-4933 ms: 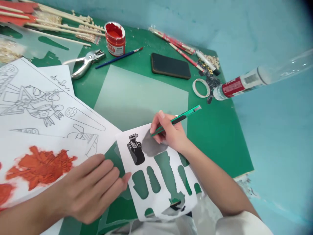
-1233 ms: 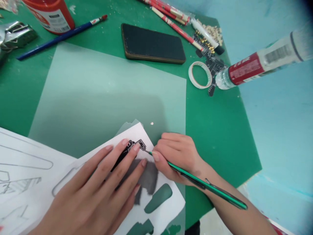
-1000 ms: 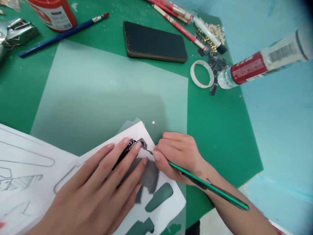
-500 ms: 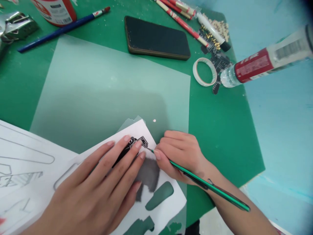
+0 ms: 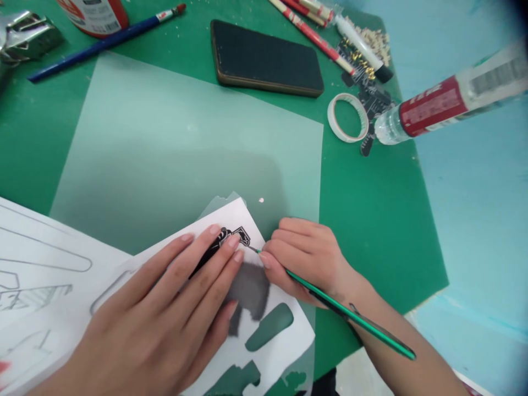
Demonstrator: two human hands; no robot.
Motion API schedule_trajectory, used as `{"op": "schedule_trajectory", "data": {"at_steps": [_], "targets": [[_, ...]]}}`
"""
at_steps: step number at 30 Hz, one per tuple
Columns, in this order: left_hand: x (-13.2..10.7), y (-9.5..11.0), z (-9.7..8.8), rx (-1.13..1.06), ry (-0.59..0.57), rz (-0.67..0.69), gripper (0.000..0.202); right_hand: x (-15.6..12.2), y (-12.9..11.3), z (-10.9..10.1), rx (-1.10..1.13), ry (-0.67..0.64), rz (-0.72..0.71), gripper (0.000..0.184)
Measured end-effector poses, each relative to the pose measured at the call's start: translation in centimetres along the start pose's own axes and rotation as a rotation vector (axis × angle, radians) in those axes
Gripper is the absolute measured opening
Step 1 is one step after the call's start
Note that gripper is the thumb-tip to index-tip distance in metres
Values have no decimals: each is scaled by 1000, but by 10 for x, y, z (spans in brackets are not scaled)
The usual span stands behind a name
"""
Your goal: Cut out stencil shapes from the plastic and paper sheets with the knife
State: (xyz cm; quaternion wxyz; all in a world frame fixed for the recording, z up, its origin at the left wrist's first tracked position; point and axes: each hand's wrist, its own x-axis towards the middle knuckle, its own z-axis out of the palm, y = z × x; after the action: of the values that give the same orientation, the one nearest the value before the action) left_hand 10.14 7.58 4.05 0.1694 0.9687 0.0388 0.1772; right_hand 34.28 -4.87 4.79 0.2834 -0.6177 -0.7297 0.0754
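I see the left hand (image 5: 165, 319) spread flat, pressing the printed sheet (image 5: 264, 324) onto the desk (image 5: 371, 220). The right hand (image 5: 307, 258) pinches the green craft knife (image 5: 350, 316), tip at the black figure (image 5: 239, 237).

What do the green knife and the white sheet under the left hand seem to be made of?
The knife looks like glossy plastic or painted metal: its body glints. The sheet looks like thin matte paper: cut holes show green beneath.

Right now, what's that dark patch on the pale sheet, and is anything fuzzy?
Head view: the patch is a soft shadow on the pale sheet; the bottle at the right edge looks stretched and blurry; the top right corner goes dark.
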Motion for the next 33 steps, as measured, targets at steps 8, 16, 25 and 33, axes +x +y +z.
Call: {"op": "schedule_trajectory", "data": {"at_steps": [8,16,25,33], "targets": [[3,1,0,6,10,1,53,-1,0,-1,10,-10,9,50],[2,-1,-4,7,5,15,53,-1,0,-2,11,-19,2,49],[3,-1,-3,15,4,23,52,-1,1,-4,13,-31,-2,48],[4,-2,-3,9,4,26,52,-2,2,-5,4,-49,-12,43]]}}
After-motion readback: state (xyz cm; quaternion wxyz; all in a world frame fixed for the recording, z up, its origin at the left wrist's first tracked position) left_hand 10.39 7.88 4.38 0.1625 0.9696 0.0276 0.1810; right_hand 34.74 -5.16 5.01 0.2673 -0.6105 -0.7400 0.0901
